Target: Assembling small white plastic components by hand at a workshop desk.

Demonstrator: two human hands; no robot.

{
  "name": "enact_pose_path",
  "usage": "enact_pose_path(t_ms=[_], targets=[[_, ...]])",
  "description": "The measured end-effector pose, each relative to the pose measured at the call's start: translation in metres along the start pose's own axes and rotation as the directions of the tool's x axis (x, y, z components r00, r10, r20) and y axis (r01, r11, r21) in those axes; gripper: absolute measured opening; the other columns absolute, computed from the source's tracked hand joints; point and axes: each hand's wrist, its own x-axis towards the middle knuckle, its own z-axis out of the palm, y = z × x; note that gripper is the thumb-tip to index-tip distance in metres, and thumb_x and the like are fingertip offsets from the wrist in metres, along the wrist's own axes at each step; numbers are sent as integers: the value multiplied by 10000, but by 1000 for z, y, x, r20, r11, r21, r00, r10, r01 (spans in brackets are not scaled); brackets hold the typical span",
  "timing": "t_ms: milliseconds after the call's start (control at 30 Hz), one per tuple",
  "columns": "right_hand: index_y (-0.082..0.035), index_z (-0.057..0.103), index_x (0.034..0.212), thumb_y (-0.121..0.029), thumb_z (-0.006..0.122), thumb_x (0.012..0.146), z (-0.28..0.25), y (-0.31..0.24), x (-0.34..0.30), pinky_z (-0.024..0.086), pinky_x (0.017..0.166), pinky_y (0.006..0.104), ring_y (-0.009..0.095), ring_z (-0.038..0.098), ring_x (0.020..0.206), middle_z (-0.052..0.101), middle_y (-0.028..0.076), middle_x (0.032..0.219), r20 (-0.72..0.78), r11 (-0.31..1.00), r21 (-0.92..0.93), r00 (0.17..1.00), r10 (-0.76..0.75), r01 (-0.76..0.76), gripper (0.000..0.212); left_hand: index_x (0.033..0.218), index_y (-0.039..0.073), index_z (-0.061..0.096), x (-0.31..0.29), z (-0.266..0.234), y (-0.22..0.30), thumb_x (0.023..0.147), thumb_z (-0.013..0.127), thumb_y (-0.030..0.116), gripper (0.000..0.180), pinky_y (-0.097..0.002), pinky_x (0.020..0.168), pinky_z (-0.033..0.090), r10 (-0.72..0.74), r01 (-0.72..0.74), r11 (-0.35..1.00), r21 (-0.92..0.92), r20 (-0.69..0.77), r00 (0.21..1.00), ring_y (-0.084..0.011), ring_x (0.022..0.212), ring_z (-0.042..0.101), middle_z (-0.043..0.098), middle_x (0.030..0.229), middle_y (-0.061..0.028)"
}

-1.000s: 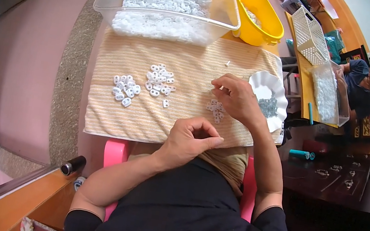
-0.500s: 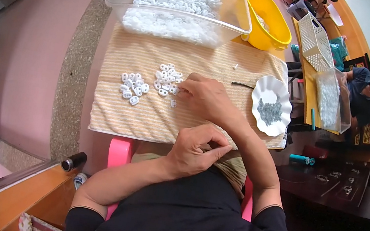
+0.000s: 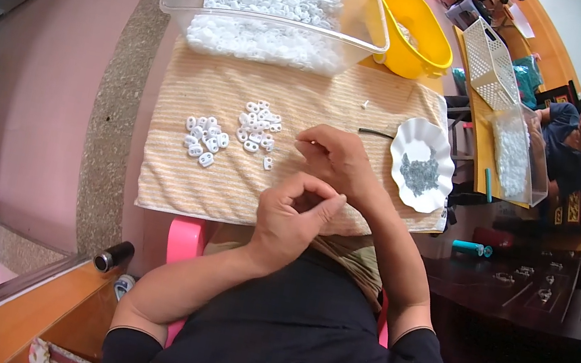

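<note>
My left hand (image 3: 292, 217) is over the near edge of the striped towel, thumb and forefinger pinched together; whatever they grip is too small to make out. Just beyond it, slightly to the right, my right hand (image 3: 337, 160) hovers with its fingers curled and their tips hidden, so what is in them cannot be seen. Left of the right hand lies a pile of small white plastic two-hole pieces (image 3: 257, 125), with one loose white piece (image 3: 267, 164) nearer me. A second pile of similar pieces (image 3: 205, 137) sits further left.
A clear bin (image 3: 170, 5) of white pieces stands at the back beside a yellow tub (image 3: 423, 69). On the right, a scalloped white dish (image 3: 402, 143) holds small grey bits; a thin black rod (image 3: 375, 133) lies next to it. Another person (image 3: 573, 142) sits at a table further right.
My right hand has drawn back from the pile of white pieces, toward the right. My left hand has risen a little up and left, so the hands are closer together.
</note>
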Motion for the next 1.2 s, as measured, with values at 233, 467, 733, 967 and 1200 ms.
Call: enact_pose_path(t_ms=[233, 467, 733, 967, 1200], targets=[[23, 634, 895, 26, 691, 817, -19, -9, -44, 451, 647, 215, 93, 566, 749, 618, 41, 837, -105, 839, 542, 988, 112, -38, 96, 1002, 4, 561, 11, -1, -2, 906, 637, 85, 147, -217, 658, 516, -75, 36, 943, -332, -104, 992, -81, 738, 602, 626, 861, -48], [-3, 677, 906, 30, 706, 802, -20, -7, -63, 448, 633, 213, 109, 578, 773, 624, 78, 891, -195, 870, 485, 981, 11, 87, 113, 1020, 26, 599, 8, -2, -5, 916, 623, 111, 136, -267, 725, 549, -273, 247, 842, -479, 17, 962, -123, 789, 632, 650, 904, -57], [12, 662, 974, 38, 686, 818, -18, -8, -70, 480, 659, 224, 118, 586, 803, 616, 99, 925, -195, 904, 422, 981, 13, 71, 160, 1018, 24, 608, 9, -4, -9, 907, 629, 96, 134, -282, 747, 550, -309, 293, 818, -495, 50, 950, -137, 818, 642, 657, 924, -68], [23, 642, 934, 49, 700, 800, -24, -8, -72, 482, 667, 230, 124, 583, 814, 591, 92, 929, -131, 841, 540, 989, 70, 12, 149, 1020, 11, 605, 11, -7, -8, 892, 629, 56, 138, -297, 767, 555, -343, 355, 786, -506, 120, 932, -153, 849, 643, 653, 926, -79], [31, 627, 900, 25, 690, 810, -55, 17, -63, 456, 666, 216, 78, 561, 786, 602, 45, 891, -96, 923, 358, 977, 190, -145, 111, 1042, -4, 601, 13, -8, -14, 889, 615, 20, 156, -296, 769, 568, -356, 364, 765, -532, 122, 926, -168, 843, 651, 640, 934, -85]])
